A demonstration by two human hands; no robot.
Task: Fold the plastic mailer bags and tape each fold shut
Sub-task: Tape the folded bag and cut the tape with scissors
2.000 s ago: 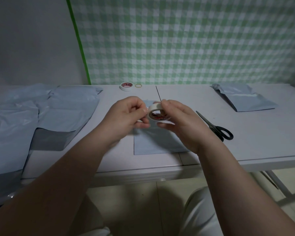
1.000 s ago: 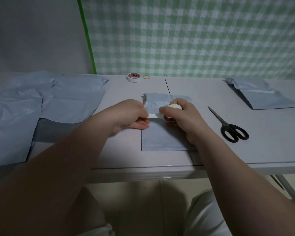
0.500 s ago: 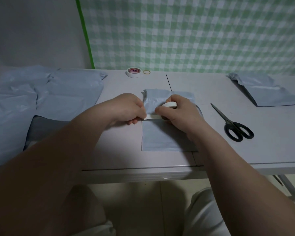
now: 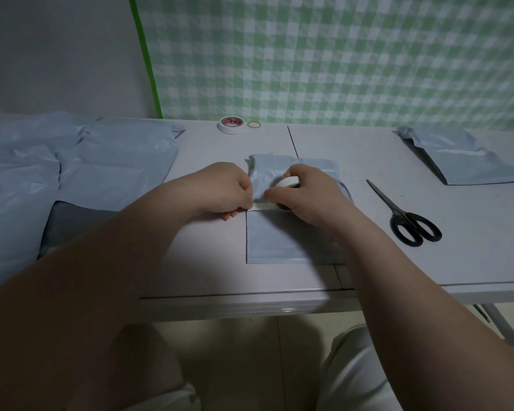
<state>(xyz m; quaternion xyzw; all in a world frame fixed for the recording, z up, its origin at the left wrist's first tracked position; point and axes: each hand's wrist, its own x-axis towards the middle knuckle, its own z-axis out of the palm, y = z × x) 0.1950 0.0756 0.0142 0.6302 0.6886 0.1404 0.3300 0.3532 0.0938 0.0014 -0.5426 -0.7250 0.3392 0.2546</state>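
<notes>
On a white worktop (image 4: pixel 208 262) before green gingham, a folded mailer bag (image 4: pixel 285 241) lies centre; the left hand (image 4: pixel 220 188) pinches a tape strip (image 4: pixel 260 206) at its fold, fingers of the right hand (image 4: pixel 312 197) clamp the tape roll (image 4: pixel 288 182) (scissors (image 4: pixel 410 221) lie just beside)

I see 1 pale grey table (image 4: pixel 472 256) with a dark seam running down its middle. On it lie a heap of loose mailer bags (image 4: pixel 72 173) at left, 1 folded mailer (image 4: pixel 285 241) at centre, another folded bag (image 4: pixel 469 167) far right, black scissors (image 4: pixel 410 221) between those 2, and a spare tape roll (image 4: pixel 231 125) just beside a rubber band (image 4: pixel 254 124) at the back.
</notes>
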